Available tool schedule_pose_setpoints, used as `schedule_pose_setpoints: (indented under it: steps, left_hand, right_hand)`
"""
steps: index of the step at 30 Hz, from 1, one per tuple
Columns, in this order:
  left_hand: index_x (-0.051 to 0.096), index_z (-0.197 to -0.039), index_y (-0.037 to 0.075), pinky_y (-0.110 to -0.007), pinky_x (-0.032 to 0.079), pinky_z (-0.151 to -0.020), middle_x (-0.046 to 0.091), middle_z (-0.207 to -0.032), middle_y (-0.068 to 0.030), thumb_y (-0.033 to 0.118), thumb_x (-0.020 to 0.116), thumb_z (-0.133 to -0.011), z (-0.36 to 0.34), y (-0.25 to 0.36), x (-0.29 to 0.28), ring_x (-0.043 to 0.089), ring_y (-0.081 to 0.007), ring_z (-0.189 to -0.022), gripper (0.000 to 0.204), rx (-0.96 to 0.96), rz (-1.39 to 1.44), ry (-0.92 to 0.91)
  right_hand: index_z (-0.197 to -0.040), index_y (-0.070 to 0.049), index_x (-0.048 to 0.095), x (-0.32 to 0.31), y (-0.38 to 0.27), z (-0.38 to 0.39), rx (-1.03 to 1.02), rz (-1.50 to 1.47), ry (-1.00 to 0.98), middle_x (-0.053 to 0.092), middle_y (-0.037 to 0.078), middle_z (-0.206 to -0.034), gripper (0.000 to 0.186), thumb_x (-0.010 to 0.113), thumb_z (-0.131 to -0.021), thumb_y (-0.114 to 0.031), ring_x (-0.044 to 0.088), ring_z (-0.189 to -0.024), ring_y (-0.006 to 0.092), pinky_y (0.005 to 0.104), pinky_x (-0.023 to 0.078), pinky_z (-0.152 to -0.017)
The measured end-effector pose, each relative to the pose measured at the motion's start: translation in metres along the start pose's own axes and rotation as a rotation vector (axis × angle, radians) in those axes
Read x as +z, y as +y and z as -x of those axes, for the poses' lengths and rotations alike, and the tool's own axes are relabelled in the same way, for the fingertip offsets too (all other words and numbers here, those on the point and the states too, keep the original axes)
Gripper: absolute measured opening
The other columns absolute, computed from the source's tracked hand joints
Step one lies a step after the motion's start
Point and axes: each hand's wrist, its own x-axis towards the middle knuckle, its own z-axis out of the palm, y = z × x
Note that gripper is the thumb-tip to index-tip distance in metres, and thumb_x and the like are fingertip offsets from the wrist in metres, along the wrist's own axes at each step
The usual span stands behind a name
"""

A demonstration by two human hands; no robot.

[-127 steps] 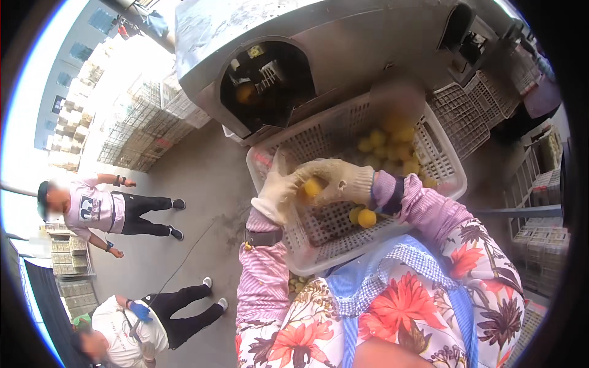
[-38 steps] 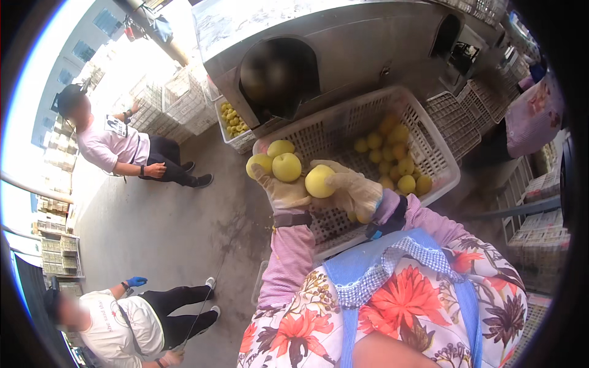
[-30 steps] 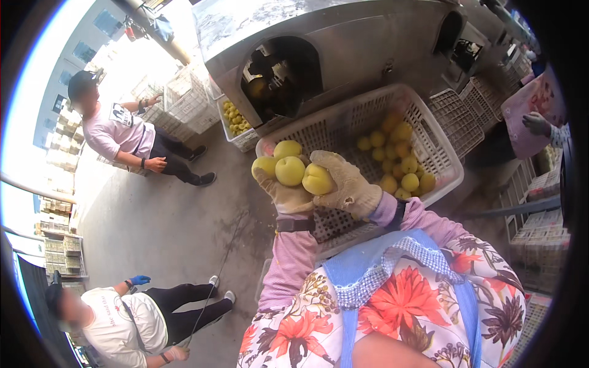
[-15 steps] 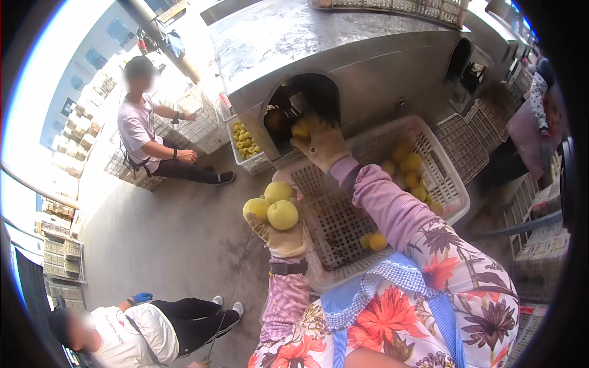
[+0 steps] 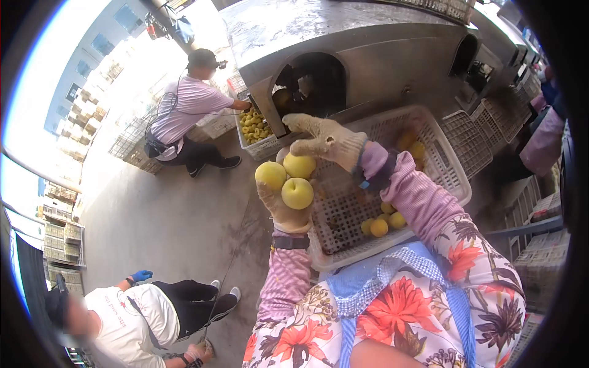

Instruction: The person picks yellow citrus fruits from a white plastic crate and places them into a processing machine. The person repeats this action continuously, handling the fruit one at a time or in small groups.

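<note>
Fruits [image 5: 297, 192] — three round, axisless — cupped in left hand [image 5: 283, 208]; right hand [image 5: 324, 138] open, empty

Rough knitted cloth gloves on both hands [image 5: 313, 172], smooth matt yellow fruit [image 5: 297, 192], white perforated plastic crate [image 5: 454, 178] (dull grey metal machine [image 5: 368, 37] behind)

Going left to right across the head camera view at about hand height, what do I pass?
Crouching person in the pale pink shirt → small crate of yellow fruit → left hand holding three yellow fruits → right hand → large white crate → stacked empty crates.
</note>
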Motion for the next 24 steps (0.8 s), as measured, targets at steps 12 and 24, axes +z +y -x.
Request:
schedule_pose_setpoints:
  steps: [12,24]
  left_hand:
    - [0.058,-0.138,0.009,-0.043,0.056,-0.102,0.064,-0.132,-0.0110,0.054,0.076,-0.088,-0.001,-0.017,0.020,0.064,-0.0293,-0.119,0.070,0.055,-0.247,0.208]
    - [0.058,-0.130,0.009,-0.042,0.060,-0.086,0.066,-0.113,-0.0078,0.030,0.078,-0.093,-0.028,0.006,0.006,0.068,-0.0271,-0.101,0.048,-0.104,-0.227,0.292]
  right_hand:
    - [-0.155,-0.006,0.043,0.021,0.049,0.063,-0.019,-0.040,0.157,0.057,0.022,-0.143,0.077,0.079,-0.090,-0.024,0.059,-0.128,0.0308,0.0379,0.050,-0.108]
    - [-0.141,-0.008,0.054,-0.018,0.064,-0.065,-0.123,1.042,0.520,0.070,0.019,-0.122,0.065,0.073,-0.091,-0.045,0.067,-0.108,0.0376,0.0467,0.055,-0.092]
